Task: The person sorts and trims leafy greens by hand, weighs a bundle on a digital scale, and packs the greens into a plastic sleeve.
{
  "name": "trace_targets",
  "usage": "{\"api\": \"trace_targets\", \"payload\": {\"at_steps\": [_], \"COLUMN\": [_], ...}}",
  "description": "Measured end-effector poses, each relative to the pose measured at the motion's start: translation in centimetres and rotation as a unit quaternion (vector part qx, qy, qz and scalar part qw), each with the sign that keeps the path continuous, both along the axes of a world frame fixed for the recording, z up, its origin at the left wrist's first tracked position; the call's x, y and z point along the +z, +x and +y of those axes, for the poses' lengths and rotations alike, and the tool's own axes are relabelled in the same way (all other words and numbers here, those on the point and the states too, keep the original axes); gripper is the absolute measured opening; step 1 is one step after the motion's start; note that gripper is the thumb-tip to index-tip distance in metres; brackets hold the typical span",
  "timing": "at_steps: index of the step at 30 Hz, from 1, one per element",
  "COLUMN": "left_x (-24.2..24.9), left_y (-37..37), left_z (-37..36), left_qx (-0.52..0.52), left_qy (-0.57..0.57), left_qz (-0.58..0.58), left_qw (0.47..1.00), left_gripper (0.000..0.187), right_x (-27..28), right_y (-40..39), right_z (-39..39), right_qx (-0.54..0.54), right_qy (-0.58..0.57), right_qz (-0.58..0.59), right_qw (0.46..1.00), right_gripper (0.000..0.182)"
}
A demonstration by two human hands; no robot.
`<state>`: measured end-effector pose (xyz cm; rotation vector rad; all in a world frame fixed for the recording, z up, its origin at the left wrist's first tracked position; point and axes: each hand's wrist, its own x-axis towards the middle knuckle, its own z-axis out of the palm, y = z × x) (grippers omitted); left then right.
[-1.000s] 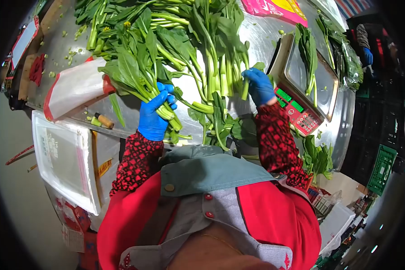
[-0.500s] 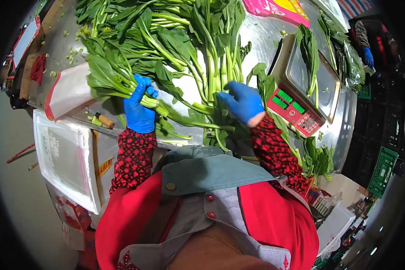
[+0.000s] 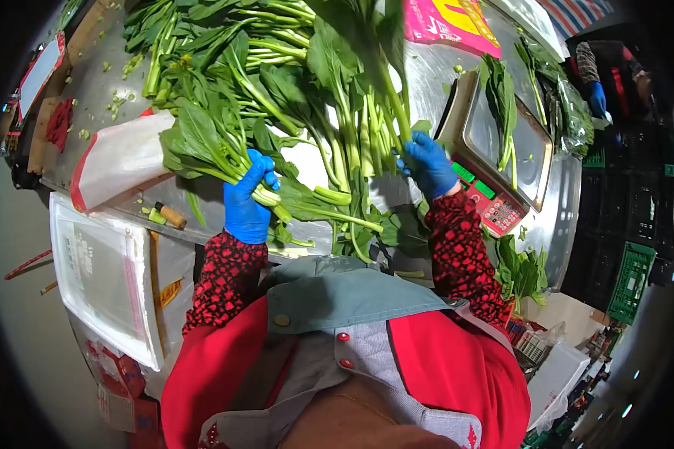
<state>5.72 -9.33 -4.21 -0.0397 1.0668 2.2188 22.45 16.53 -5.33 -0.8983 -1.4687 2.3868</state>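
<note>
My left hand (image 3: pixel 249 200), in a blue glove, is closed round the stems of a small bunch of choy sum (image 3: pixel 213 150), its leaves pointing up and left. My right hand (image 3: pixel 429 165), also gloved in blue, pinches the lower end of a choy sum stalk (image 3: pixel 398 101) that stands up from the fingers, its top blurred. Between and beyond my hands lies a large pile of choy sum (image 3: pixel 284 78). Loose stalks (image 3: pixel 337 213) lie close to my body, just right of my left hand.
On the right stands a red scale (image 3: pixel 494 213) with greens (image 3: pixel 504 112) on its pan. A pink packet (image 3: pixel 451 28) lies at the back. To the left are a white sheet with a red edge (image 3: pixel 120 161), a short knife handle-like piece (image 3: pixel 172 215) and a foam box (image 3: pixel 105 273). Another person's gloved hand (image 3: pixel 597 99) shows far right.
My right hand has moved right and now grips a stalk lifted from the pile. My left hand has shifted slightly right and toward me with its bunch. The view has shifted a little.
</note>
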Motion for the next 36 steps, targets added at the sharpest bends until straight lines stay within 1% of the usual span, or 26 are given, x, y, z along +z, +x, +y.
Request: {"api": "trace_targets", "payload": {"at_steps": [1, 4, 5, 8, 9, 10, 12, 13, 14, 15, 16, 17, 19, 20, 21, 23, 24, 25, 27, 29, 30, 31, 32, 34, 35, 36], "left_x": [0.3, 1.0, 1.2, 0.5, 0.4, 0.5, 0.9, 0.6, 0.0, -0.4, -0.6, -0.7, -0.9, -1.1, -1.3, -1.6, -1.5, -1.5, -1.4, -1.5, -1.5, -1.5, -1.6, -1.5, -1.3, -0.8], "left_y": [-0.1, 0.5, 0.7, 0.9, 1.1, 1.5, 2.4, 2.7, 2.9, 3.1, 3.3, 3.5, 3.4, 3.2, 3.1, 2.9, 2.8, 2.9, 3.0, 2.5, 2.0, 1.4, 0.8, -0.6, -1.6, -2.5], "left_z": [0.4, 1.1, 1.3, 1.6, 1.7, 1.9, 2.9, 3.4, 3.9, 4.2, 4.3, 4.6, 4.6, 4.3, 4.1, 3.8, 3.8, 3.9, 4.0, 3.9, 3.9, 3.8, 3.7, 2.8, 2.3, 1.9], "left_qx": [-0.006, -0.029, -0.044, -0.054, -0.057, -0.048, -0.052, -0.041, -0.065, -0.090, -0.081, -0.075, -0.064, -0.059, -0.061, -0.067, -0.063, -0.056, -0.043, -0.041, -0.040, -0.037, -0.037, -0.004, 0.014, 0.017], "left_qy": [0.002, -0.007, -0.013, -0.010, -0.011, -0.014, -0.070, -0.074, -0.045, -0.017, -0.023, -0.006, 0.029, 0.027, 0.025, 0.021, 0.022, 0.011, -0.014, -0.008, -0.002, 0.005, 0.000, 0.099, 0.148, 0.143], "left_qz": [-0.006, -0.001, 0.003, 0.004, 0.000, 0.000, 0.004, 0.006, 0.029, 0.053, 0.054, 0.031, -0.012, -0.010, -0.020, -0.042, -0.042, -0.016, 0.031, -0.004, -0.037, -0.066, -0.068, -0.183, -0.235, -0.231], "left_qw": [1.000, 1.000, 0.999, 0.998, 0.998, 0.999, 0.996, 0.996, 0.996, 0.994, 0.995, 0.997, 0.997, 0.998, 0.998, 0.997, 0.997, 0.998, 0.998, 0.999, 0.999, 0.997, 0.997, 0.978, 0.961, 0.962], "left_gripper": [0.017, 0.019, 0.020, 0.021, 0.022, 0.022, 0.025, 0.025, 0.028, 0.031, 0.031, 0.033, 0.037, 0.037, 0.038, 0.040, 0.040, 0.039, 0.038, 0.034, 0.031, 0.028, 0.028, 0.028, 0.029, 0.029], "right_x": [0.3, 1.3, 1.2, 1.2, 1.1, 0.9, 0.5, 0.4, 0.3, 0.2, 0.1, -0.3, -1.5, -1.9, -1.8, -1.5, -1.4, -1.5, -1.9, -2.4, -2.7, -2.8, -2.7, -1.6, -1.4, -1.4], "right_y": [0.1, 0.7, 0.9, 0.3, 0.1, -0.2, -1.0, -1.3, -1.5, -1.7, -1.9, -2.1, -2.4, -2.7, -3.1, -3.7, -3.9, -4.0, -4.4, -4.9, -5.4, -6.0, -6.5, -6.8, -6.5, -6.1], "right_z": [-0.1, -1.6, -2.1, -2.9, -3.7, -4.8, -7.1, -8.1, -9.1, -10.0, -10.8, -11.4, -12.4, -12.8, -13.0, -13.3, -13.3, -13.1, -12.1, -11.3, -10.9, -10.4, -9.8, -8.8, -8.0, -6.9], "right_qx": [-0.001, 0.032, 0.030, 0.014, 0.020, -0.007, -0.057, -0.048, -0.034, -0.021, -0.011, -0.005, -0.059, -0.087, -0.085, -0.127, -0.145, -0.142, -0.112, -0.098, -0.172, -0.243, -0.244, -0.220, -0.218, -0.237], "right_qy": [0.002, -0.140, -0.144, -0.072, -0.075, 0.025, 0.223, 0.218, 0.334, 0.443, 0.546, 0.543, 0.473, 0.436, 0.435, 0.243, 0.143, 0.144, 0.161, 0.166, 0.021, -0.123, -0.127, -0.285, -0.292, -0.249], "right_qz": [0.004, 0.108, 0.111, 0.087, 0.087, 0.064, 0.026, 0.031, 0.043, 0.056, 0.069, 0.074, 0.093, 0.100, 0.103, 0.086, 0.076, 0.077, 0.007, -0.039, 0.005, 0.054, 0.052, 0.141, 0.142, 0.136], "right_qw": [1.000, 0.984, 0.983, 0.993, 0.993, 0.998, 0.973, 0.974, 0.941, 0.894, 0.835, 0.836, 0.874, 0.890, 0.891, 0.958, 0.976, 0.976, 0.981, 0.981, 0.985, 0.961, 0.960, 0.922, 0.920, 0.929], "right_gripper": [0.033, 0.032, 0.032, 0.028, 0.028, 0.027, 0.025, 0.025, 0.023, 0.022, 0.020, 0.020, 0.019, 0.019, 0.019, 0.017, 0.017, 0.017, 0.014, 0.013, 0.010, 0.007, 0.007, 0.005, 0.005, 0.007]}}
